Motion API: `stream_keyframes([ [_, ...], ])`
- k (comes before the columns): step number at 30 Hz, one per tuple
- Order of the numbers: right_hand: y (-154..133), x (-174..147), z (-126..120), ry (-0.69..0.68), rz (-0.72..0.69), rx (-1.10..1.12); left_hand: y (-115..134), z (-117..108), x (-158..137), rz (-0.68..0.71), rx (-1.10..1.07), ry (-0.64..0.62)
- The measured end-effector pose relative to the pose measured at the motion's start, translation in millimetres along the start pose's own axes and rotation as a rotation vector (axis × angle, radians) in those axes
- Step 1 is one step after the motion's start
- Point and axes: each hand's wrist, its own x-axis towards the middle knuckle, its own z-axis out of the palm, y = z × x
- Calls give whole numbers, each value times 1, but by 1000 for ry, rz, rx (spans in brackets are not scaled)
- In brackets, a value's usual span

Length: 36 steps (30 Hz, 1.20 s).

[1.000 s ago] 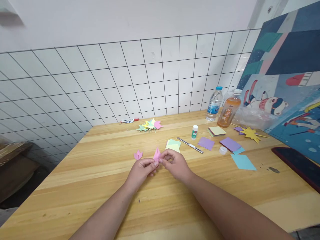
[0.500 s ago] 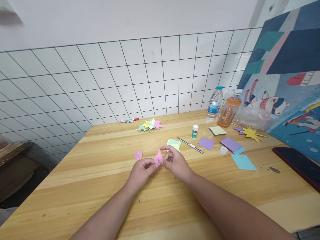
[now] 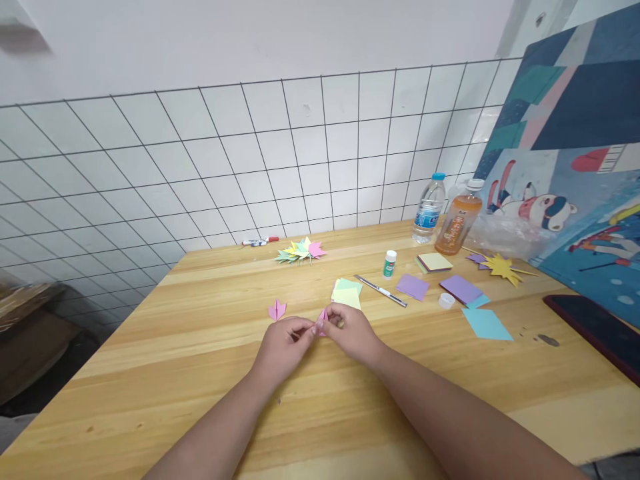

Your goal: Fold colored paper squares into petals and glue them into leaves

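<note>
A small folded piece of pink paper (image 3: 324, 316) is pinched between my two hands just above the wooden table, mostly covered by fingers. My left hand (image 3: 285, 343) grips its left edge with thumb and fingertips. On the other side, my right hand (image 3: 353, 333) has thumb and index finger closed over the paper. Another folded pink paper piece (image 3: 277, 309), with pointed tips, lies beyond my left hand. Just past my right hand is a stack of yellow and green paper squares (image 3: 347, 293).
Behind lie a cluster of folded paper pieces (image 3: 301, 251) and markers (image 3: 260, 241). To the right are a utility knife (image 3: 381, 291), glue stick (image 3: 389, 264), purple paper (image 3: 413, 287), white cap (image 3: 447, 301), blue sheet (image 3: 487, 324), water bottle (image 3: 429, 210), orange drink bottle (image 3: 459, 220) and dark phone-like slab (image 3: 595, 333).
The pink paper has turned and now shows narrower between my fingers. My right index finger has come down from its tip, and the right hand sits slightly lower.
</note>
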Motion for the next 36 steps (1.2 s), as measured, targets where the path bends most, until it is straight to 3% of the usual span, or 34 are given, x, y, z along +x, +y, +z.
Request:
stream_keyframes([
  [8, 6, 3, -1, -13, 4, 10, 1, -3, 2, -36, -35, 76],
  [13, 7, 0, 0, -38, -83, -92, -1, -1, 2, -128, -265, 39],
  [17, 1, -3, -3, -1, -96, -95, -1, 1, 4, -288, -489, -18],
  [25, -8, -5, -11, -3, -428, -323, -5, -6, 7, -356, -757, 61],
  [36, -7, -3, -8, 75, -527, -469, -5, -5, 7, -385, -727, 13],
])
